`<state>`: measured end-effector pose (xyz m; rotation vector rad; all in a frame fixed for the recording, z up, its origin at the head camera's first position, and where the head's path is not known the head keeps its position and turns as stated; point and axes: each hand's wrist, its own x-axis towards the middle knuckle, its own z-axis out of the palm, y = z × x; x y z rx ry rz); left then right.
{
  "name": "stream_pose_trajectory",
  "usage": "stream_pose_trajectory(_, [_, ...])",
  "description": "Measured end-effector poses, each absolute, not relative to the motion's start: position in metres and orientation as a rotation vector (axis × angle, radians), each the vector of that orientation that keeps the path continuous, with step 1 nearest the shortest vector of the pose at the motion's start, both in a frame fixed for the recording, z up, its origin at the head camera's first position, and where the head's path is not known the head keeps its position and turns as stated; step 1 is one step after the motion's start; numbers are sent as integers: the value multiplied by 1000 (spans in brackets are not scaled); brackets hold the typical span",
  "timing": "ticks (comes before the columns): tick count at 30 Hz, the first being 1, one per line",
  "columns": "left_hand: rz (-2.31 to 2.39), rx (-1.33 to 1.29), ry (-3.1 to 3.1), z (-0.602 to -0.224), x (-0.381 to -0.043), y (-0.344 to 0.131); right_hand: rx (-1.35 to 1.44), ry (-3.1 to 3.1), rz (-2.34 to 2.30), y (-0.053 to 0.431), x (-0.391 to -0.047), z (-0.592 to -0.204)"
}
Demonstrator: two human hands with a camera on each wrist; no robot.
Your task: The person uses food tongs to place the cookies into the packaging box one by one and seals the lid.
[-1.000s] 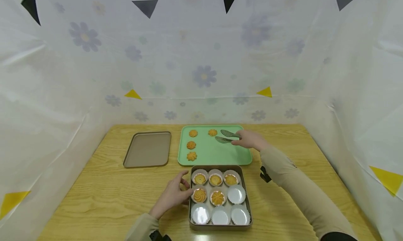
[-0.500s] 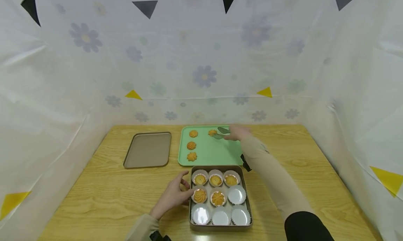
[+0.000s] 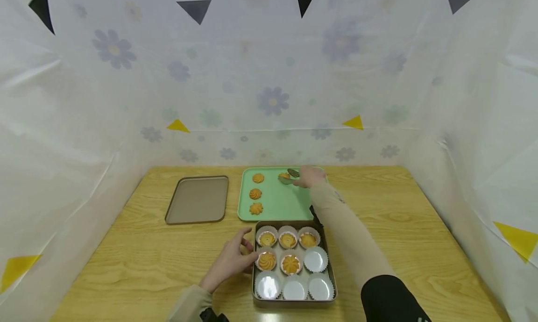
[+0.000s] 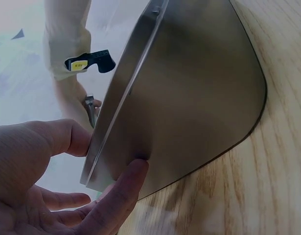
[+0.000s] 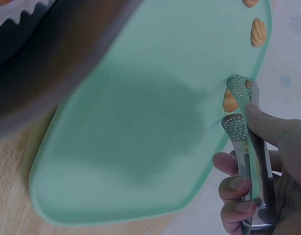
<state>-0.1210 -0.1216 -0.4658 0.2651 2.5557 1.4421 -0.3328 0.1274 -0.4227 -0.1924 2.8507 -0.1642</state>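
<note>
My right hand [image 3: 310, 176] grips metal tongs [image 5: 253, 156] with perforated tips over the far part of the green tray [image 3: 286, 207]. The tips stand spread on either side of a golden piped cookie [image 5: 230, 101], partly hidden by them; I cannot tell whether they touch it. My left hand [image 3: 232, 257] rests against the left side of a deep metal baking tin [image 3: 332, 277]. Its thumb touches the rim and a finger [image 4: 133, 176] presses the outer wall. Inside the tin stand white paper cups; several hold cookies [image 3: 290, 264], while others, such as one paper cup [image 3: 321, 287], are bare.
Down the left side of the green tray lie several cookies [image 3: 255, 194]. A shallow brown tray [image 3: 197, 200] sits farther left on the wooden table [image 3: 168, 266]. White flowered sheeting [image 3: 269, 69] encloses the back and sides.
My right hand has moved left across the green tray, bringing the tongs from beside the far cookie to around it. The left hand and tin have stayed put.
</note>
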Motion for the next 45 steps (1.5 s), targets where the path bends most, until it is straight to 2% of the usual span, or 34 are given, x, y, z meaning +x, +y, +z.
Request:
stream_pose_trajectory(20, [1425, 267, 2554, -466, -121, -120, -173, 2863, -170, 129, -337, -431])
stream_pose_trajectory(45, [1507, 242, 2468, -466, -120, -122, -391, 2883, -169, 154, -316, -412])
